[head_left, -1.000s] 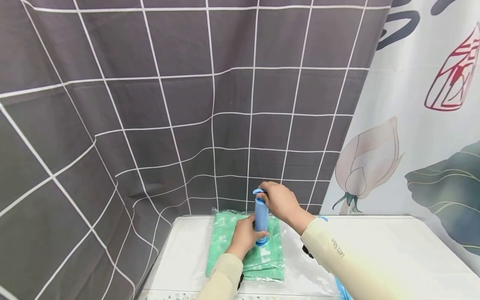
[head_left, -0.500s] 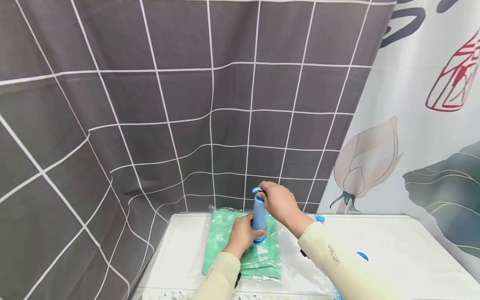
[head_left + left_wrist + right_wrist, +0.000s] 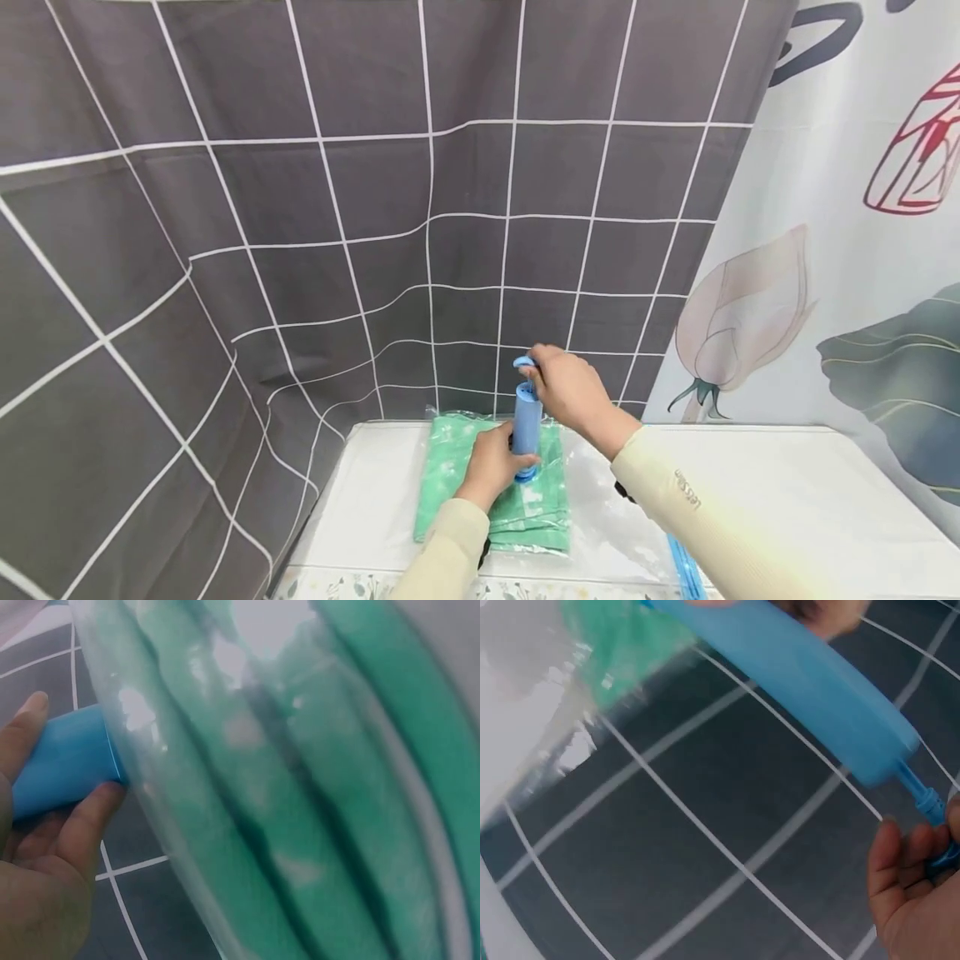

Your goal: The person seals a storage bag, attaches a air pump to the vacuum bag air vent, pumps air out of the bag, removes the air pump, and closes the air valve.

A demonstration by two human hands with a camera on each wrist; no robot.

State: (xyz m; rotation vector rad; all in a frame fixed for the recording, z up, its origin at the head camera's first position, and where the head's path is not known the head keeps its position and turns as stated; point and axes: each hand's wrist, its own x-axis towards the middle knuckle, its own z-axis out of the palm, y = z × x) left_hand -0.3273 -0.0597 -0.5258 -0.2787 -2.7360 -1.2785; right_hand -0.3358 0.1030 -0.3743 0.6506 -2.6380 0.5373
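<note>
A blue hand pump (image 3: 527, 425) stands upright on a clear plastic bag (image 3: 202, 795) holding a folded green cloth (image 3: 450, 467) with white patches. My left hand (image 3: 489, 463) grips the lower part of the pump's barrel, thumb across the front. Above it, my right hand (image 3: 573, 390) holds the pump's handle (image 3: 522, 362). A short length of thin rod (image 3: 911, 778) shows between barrel and handle in the right wrist view. In the left wrist view the pump's end (image 3: 67, 757) meets the bag's surface; its joint with the bag is hidden.
The bag lies on a white table (image 3: 787, 483) against a dark grey curtain (image 3: 375, 192) with white grid lines. A flower-printed curtain (image 3: 742, 317) hangs at the right. Blue strips (image 3: 686, 567) lie near the front edge, partly under the right sleeve.
My right hand has lifted the handle, widening the gap above the barrel. My left hand keeps its grip. Small blue pieces seen on the right half a second ago are out of sight.
</note>
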